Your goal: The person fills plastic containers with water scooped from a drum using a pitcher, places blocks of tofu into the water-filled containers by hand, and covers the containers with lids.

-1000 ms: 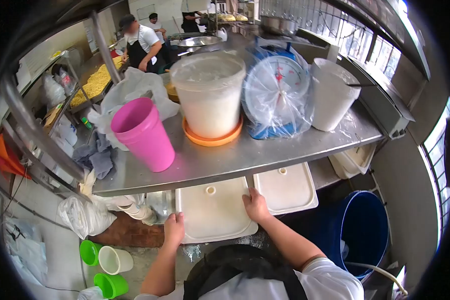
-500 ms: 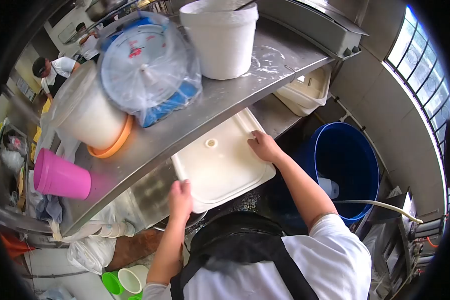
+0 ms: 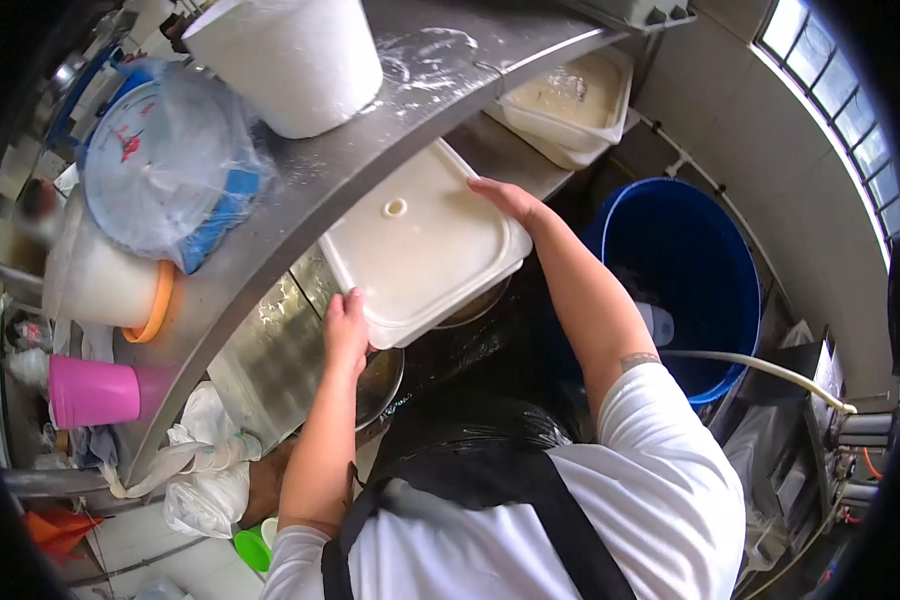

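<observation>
A white rectangular tub with a lid [image 3: 425, 245] is held between my hands, partly beneath the upper steel shelf. My left hand [image 3: 345, 325] grips its near left edge, thumb on the lid's rim. At its right edge, my right hand [image 3: 507, 198] is closed on the rim with fingers partly hidden below. The lid has a small round knob [image 3: 395, 208]. Below the tub, a round metal bowl [image 3: 380, 385] shows in part.
On the steel shelf [image 3: 300, 185] stand a white bucket [image 3: 288, 65], a bagged scale [image 3: 155, 165] and a pink cup [image 3: 95, 391]. Other white tubs [image 3: 570, 100] sit at the upper right. A blue barrel [image 3: 680, 290] with a hose [image 3: 770, 366] is on the right.
The tub has been drawn out, turned and moved towards the upper right tubs with both hands on it. The view has swung right; the second lidded tub is out of sight.
</observation>
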A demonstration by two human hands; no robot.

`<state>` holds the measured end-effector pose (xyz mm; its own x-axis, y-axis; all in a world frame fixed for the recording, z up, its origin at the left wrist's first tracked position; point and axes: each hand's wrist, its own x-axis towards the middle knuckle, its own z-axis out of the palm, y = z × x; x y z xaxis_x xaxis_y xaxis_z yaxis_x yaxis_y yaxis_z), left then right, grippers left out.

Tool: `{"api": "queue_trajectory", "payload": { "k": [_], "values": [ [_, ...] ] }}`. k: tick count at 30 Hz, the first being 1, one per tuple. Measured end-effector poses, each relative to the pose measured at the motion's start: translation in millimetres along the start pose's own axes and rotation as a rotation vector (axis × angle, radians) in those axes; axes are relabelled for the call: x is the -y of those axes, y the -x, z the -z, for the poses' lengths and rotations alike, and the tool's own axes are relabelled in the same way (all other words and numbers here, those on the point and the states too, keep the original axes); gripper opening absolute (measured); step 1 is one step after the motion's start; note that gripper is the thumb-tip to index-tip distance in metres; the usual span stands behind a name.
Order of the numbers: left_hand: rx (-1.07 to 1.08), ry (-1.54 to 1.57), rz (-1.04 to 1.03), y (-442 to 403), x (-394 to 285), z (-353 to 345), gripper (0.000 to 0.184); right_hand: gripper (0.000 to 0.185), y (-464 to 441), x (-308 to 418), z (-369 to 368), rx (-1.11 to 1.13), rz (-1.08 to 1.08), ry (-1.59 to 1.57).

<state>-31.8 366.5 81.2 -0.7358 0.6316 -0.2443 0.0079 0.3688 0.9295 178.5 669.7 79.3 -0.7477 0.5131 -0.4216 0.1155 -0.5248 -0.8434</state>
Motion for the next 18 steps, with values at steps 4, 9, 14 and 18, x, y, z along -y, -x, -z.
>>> {"api": "queue_trajectory", "payload": {
  "k": [4,9,14,18],
  "values": [
    [-0.097,0.023,-0.093,-14.1,22.4,16.1,0.035,0.068,7.8,-15.7,-17.8,-0.006,0.018,0.008],
    [-0.172,-0.092,-0.133,-37.5,21.5,37.3,0.039,0.061,-11.2,-34.9,-37.9,-0.081,0.186,-0.025],
    [-0.156,-0.271,-0.197,-49.2,16.0,43.5,0.046,0.060,-14.2,-35.7,-48.1,-0.100,0.132,-0.079],
    [0.101,0.564,0.247,16.7,76.4,66.9,0.066,0.064,-19.0,-60.7,-52.3,-0.025,0.123,-0.169]
  ]
}}
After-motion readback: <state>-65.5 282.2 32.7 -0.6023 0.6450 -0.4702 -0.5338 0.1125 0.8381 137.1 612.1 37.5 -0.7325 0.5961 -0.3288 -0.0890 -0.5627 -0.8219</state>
